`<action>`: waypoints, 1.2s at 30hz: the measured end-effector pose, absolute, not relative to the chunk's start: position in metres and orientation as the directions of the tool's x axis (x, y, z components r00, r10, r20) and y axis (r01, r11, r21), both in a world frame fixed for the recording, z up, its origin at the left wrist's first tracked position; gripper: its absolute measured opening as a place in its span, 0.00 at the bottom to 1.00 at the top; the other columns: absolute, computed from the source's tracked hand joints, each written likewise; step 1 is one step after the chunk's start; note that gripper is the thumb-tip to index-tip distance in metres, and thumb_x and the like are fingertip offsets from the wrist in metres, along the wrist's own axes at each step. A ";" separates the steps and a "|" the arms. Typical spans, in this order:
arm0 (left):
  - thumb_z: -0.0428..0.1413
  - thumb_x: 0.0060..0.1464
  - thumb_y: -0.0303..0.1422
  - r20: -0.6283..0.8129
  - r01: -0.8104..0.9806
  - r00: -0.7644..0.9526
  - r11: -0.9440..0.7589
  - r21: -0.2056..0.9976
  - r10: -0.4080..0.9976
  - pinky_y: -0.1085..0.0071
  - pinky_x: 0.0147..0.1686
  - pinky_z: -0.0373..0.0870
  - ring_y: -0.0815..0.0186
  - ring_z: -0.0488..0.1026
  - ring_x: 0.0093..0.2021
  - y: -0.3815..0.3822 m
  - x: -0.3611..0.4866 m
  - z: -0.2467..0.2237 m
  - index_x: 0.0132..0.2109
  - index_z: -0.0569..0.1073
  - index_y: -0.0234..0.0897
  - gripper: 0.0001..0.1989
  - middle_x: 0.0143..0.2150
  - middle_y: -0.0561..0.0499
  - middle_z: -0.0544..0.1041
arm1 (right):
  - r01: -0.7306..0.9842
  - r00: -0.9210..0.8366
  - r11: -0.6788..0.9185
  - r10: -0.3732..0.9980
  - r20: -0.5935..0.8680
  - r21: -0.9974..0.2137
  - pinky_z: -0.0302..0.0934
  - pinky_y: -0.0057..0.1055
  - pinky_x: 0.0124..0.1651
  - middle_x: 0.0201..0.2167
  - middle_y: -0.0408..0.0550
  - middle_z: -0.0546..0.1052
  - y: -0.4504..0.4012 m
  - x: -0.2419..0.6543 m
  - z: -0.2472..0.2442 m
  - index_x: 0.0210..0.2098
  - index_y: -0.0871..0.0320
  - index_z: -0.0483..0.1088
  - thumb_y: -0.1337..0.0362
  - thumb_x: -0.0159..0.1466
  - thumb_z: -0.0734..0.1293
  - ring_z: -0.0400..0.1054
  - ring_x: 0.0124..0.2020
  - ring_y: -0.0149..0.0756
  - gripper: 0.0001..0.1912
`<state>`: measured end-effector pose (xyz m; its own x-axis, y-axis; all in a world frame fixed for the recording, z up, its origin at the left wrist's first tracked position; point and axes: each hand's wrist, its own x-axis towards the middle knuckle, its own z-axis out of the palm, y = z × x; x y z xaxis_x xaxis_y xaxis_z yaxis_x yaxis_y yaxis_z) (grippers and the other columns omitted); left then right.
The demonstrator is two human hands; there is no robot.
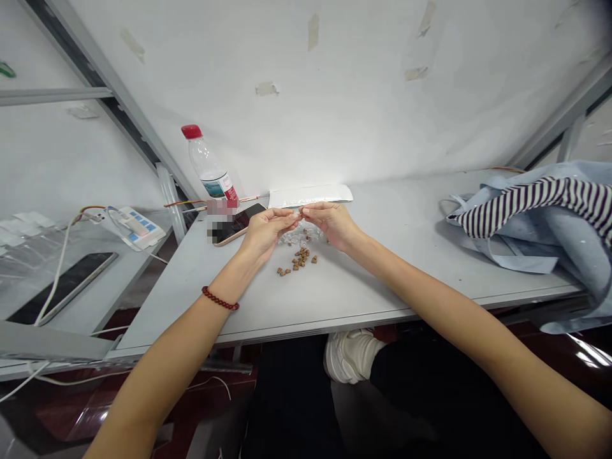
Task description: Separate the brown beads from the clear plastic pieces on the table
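Observation:
My left hand [268,231] and my right hand [333,223] meet fingertip to fingertip above the grey table. The right thumb and fingers pinch a small brown piece [301,210]. My left fingers are pressed together beside that piece; what they hold, if anything, is too small to make out. Beneath the hands lies a crumpled clear plastic bag [300,236], partly hidden by them. Several small brown chunks [301,256] are scattered on the table just in front of the bag.
Behind my hands lies a white flat packet [310,195]. A phone [239,225] and a red-capped bottle [213,169] are left of them. A blue cloth bag with a striped strap [521,217] sits at the right. A power strip [141,228] and another phone [62,287] occupy the left surface.

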<state>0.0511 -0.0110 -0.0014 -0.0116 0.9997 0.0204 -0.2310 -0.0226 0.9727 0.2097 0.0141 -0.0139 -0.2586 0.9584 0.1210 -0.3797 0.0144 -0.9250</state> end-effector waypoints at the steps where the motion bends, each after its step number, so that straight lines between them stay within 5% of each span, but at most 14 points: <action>1: 0.71 0.34 0.28 0.020 -0.223 -0.012 -0.022 0.975 1.000 0.68 0.45 0.72 0.70 0.75 0.31 -0.012 0.051 -0.001 0.29 0.77 0.32 0.13 0.30 0.49 0.80 | -0.378 -0.266 0.006 0.957 0.115 -0.926 0.59 0.37 0.49 0.31 0.47 0.78 0.014 0.210 -0.014 0.26 0.58 0.76 0.67 0.48 0.75 0.69 0.39 0.35 0.05; 6: 0.71 0.33 0.30 0.041 -0.181 -0.024 -0.044 0.982 0.999 0.66 0.45 0.72 0.68 0.76 0.32 -0.013 0.053 0.000 0.29 0.76 0.32 0.14 0.30 0.48 0.80 | -0.281 -0.323 -0.029 0.944 0.066 -0.959 0.57 0.36 0.46 0.36 0.47 0.78 0.015 0.216 -0.012 0.28 0.57 0.76 0.66 0.50 0.73 0.68 0.41 0.35 0.05; 19: 0.71 0.35 0.39 0.171 0.048 0.215 -0.186 0.981 0.961 0.64 0.37 0.73 0.65 0.75 0.26 -0.013 0.039 0.001 0.31 0.78 0.34 0.16 0.24 0.48 0.79 | -0.137 -0.699 -0.260 0.709 -0.093 -0.956 0.60 0.35 0.41 0.28 0.45 0.74 0.022 0.232 -0.007 0.21 0.56 0.70 0.66 0.48 0.75 0.69 0.35 0.36 0.09; 27: 0.70 0.35 0.37 0.201 0.101 0.214 -0.227 0.969 0.956 0.62 0.36 0.74 0.63 0.76 0.26 -0.014 0.038 0.003 0.29 0.79 0.35 0.13 0.24 0.48 0.79 | -0.099 -0.630 -0.224 0.768 -0.113 -0.970 0.62 0.34 0.40 0.24 0.44 0.72 0.017 0.227 -0.007 0.20 0.56 0.70 0.68 0.49 0.73 0.67 0.31 0.34 0.08; 31: 0.69 0.37 0.35 0.239 0.180 0.130 -0.260 0.949 0.962 0.62 0.38 0.73 0.62 0.76 0.28 -0.009 0.040 0.002 0.29 0.79 0.34 0.12 0.26 0.47 0.79 | -0.073 -0.539 -0.076 0.842 -0.025 -0.994 0.61 0.35 0.38 0.25 0.46 0.73 0.019 0.224 -0.006 0.23 0.58 0.70 0.66 0.51 0.72 0.66 0.30 0.34 0.06; 36: 0.65 0.43 0.33 0.394 0.505 0.107 -0.391 0.770 0.913 0.64 0.41 0.70 0.61 0.75 0.34 0.004 0.039 -0.012 0.30 0.80 0.38 0.04 0.32 0.47 0.81 | 0.318 -0.488 0.296 0.865 0.112 -0.901 0.56 0.34 0.32 0.22 0.45 0.72 0.023 0.228 0.002 0.23 0.58 0.71 0.69 0.49 0.71 0.64 0.26 0.33 0.04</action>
<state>0.0394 0.0038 -0.0120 0.1071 0.9130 0.3937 0.5049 -0.3910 0.7695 0.2279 0.0231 0.0021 -0.4884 0.8654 0.1124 0.3176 0.2963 -0.9008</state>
